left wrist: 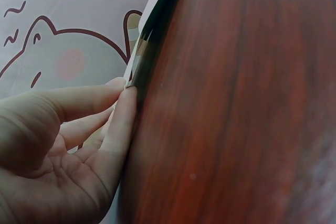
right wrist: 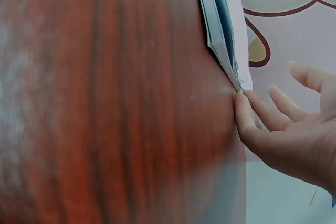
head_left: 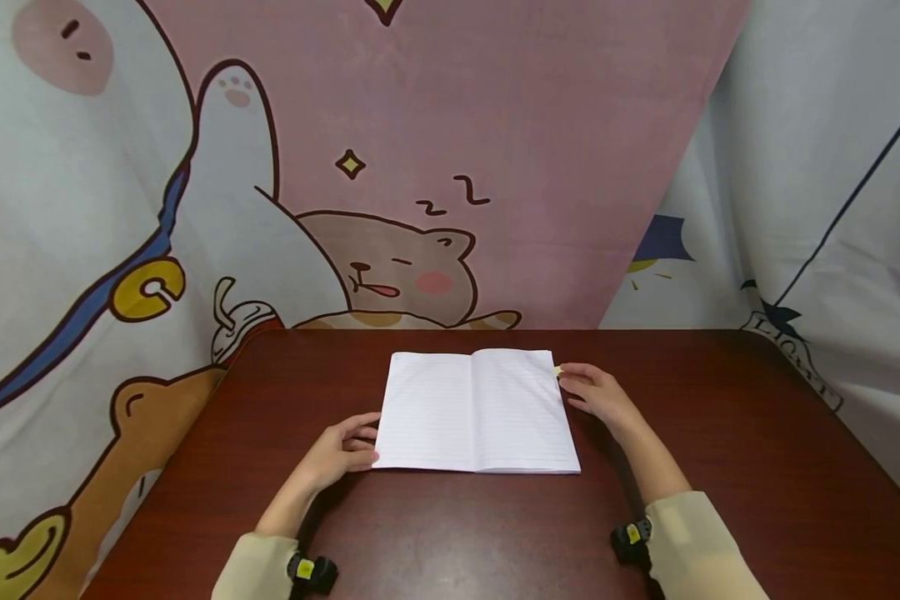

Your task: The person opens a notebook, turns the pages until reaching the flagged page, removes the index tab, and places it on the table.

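Both are pinching, lower centre: left hand (head_left: 342, 452) the open notebook (head_left: 427, 412), right hand (head_left: 596, 394) a pale tab (head_left: 558, 371), mostly hidden from me.

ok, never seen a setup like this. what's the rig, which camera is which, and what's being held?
There's no robot here: these are a person's bare hands. The wide picture comes from a camera on the head, looking forward and down. The two close-ups come from wrist cameras, one per arm; black devices show at the sleeves. An open, lined notebook lies on a dark reddish-brown table, with a cartoon-printed cloth behind. The left hand pinches the notebook's left edge; the right hand pinches at its right edge, where a pale-yellow bit shows, too small to identify.
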A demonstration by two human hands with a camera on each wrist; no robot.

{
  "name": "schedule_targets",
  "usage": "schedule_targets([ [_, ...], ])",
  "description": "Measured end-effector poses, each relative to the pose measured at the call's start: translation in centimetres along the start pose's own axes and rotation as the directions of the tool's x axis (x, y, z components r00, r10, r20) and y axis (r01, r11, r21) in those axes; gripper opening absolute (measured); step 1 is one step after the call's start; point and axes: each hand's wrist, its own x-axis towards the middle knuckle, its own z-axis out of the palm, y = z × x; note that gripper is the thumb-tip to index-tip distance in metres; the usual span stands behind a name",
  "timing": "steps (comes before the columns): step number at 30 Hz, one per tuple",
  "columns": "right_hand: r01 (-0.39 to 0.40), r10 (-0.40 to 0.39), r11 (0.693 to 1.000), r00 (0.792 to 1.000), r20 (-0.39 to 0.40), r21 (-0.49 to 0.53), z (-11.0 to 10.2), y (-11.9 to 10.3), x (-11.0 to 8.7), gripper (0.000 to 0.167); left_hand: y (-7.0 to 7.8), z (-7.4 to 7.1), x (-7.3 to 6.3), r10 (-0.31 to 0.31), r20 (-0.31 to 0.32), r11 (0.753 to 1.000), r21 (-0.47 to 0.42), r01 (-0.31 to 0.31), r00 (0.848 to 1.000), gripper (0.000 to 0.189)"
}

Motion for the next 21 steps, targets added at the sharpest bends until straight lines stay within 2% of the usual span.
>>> schedule_targets([
  [10,0.029,-0.028,1.000,0.999,0.022,-0.013,0.02,0.20,0.08,0.053,-0.06,0.02,-0.02,-0.005,0.000,1.000,0.004,0.005,1.000,0.060],
  [21,0.028,-0.028,0.999,1.000,0.013,-0.016,0.18,0.09,0.09,0.051,0.23,0.12,-0.10,0.001,0.013,1.000,-0.001,-0.001,1.000,0.062],
])
